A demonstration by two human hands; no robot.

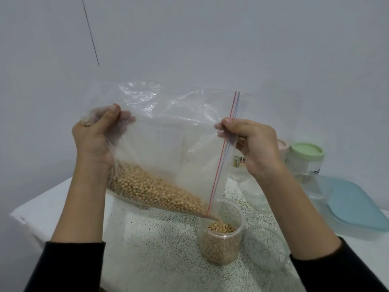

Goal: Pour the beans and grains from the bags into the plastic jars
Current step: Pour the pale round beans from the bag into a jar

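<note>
Fingers of left hand point(92, 142) bunch the zip bag point(168, 131) bottom; right hand point(252, 144) pinches the zipper edge. Soybeans point(155, 192) funnel through the low corner into the open jar point(221, 239). Keep corner over rim, raise left slowly, meter flow.

Single head-worn view, wide-angle, looking forward and down from above the speckled table point(160, 245). Close range: left hand point(94, 140) and right hand point(255, 145) fill mid-frame, both forearms entering from the bottom edge. Plain wall behind. No second view.
</note>
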